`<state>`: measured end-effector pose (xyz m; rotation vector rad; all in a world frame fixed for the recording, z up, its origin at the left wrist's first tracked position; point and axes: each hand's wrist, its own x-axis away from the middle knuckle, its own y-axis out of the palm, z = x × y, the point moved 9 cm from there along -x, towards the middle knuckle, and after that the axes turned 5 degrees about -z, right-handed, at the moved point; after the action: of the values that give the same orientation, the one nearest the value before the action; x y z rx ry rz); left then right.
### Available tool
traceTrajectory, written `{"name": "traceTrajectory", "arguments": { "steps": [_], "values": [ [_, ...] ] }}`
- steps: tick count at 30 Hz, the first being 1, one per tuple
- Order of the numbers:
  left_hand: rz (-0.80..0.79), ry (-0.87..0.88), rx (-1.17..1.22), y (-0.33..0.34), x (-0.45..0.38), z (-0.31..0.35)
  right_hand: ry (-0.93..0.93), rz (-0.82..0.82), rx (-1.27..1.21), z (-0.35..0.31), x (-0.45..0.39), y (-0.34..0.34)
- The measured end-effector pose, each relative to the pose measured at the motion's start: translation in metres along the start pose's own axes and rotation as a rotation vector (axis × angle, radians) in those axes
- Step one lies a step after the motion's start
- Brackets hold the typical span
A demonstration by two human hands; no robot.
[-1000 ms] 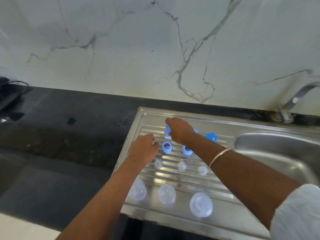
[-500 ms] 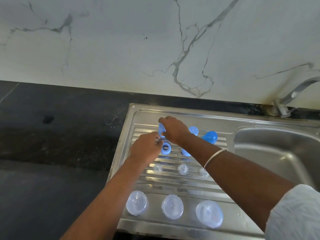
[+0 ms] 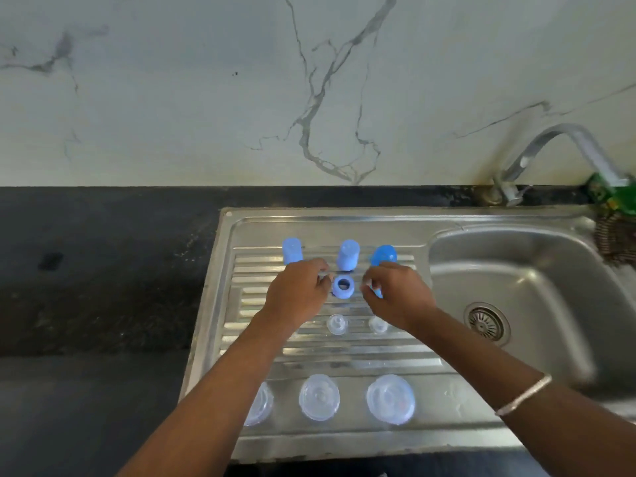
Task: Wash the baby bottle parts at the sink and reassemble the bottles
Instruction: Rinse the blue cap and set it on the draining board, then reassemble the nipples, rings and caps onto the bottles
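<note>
Baby bottle parts stand in rows on the steel drainboard. The back row holds three blue caps. A blue collar ring lies between my hands. My left hand hovers left of it with fingers curled; what lies under it is hidden. My right hand pinches a second blue ring, mostly covered. Below sit two clear nipples. Three clear bottles stand upside down at the front.
The sink basin with its drain lies to the right, under a curved tap. A green scrubber rests at the far right corner. Black countertop stretches left; a marble wall rises behind.
My right hand has left the back-left cap and come down onto the right-hand ring. My hands now sit apart with the middle ring between them. The view has shifted right.
</note>
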<state>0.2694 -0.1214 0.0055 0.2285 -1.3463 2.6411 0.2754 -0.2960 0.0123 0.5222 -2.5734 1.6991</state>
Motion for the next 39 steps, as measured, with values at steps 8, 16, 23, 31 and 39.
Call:
{"name": "traceTrajectory", "arguments": {
  "steps": [8, 16, 23, 31, 39],
  "values": [
    [-0.132, 0.315, -0.391, 0.056, -0.014, 0.079, 0.103, -0.198, 0.072, 0.053, 0.03, 0.037],
    [-0.261, 0.416, -0.511, 0.096, -0.038, 0.1, -0.006, -0.27, 0.04, 0.052, 0.029, 0.059],
    [-0.329, 0.324, -0.501, 0.113, -0.047, 0.092, -0.06, -0.15, -0.088, 0.074, 0.037, 0.042],
    [-0.303, 0.239, -0.534, 0.129, -0.052, 0.123, 0.058, -0.253, -0.373, 0.176, 0.067, -0.04],
    [-0.244, 0.401, -0.549, 0.162, -0.034, 0.232, 0.571, -0.404, -0.459, 0.317, 0.099, -0.038]
  ]
}}
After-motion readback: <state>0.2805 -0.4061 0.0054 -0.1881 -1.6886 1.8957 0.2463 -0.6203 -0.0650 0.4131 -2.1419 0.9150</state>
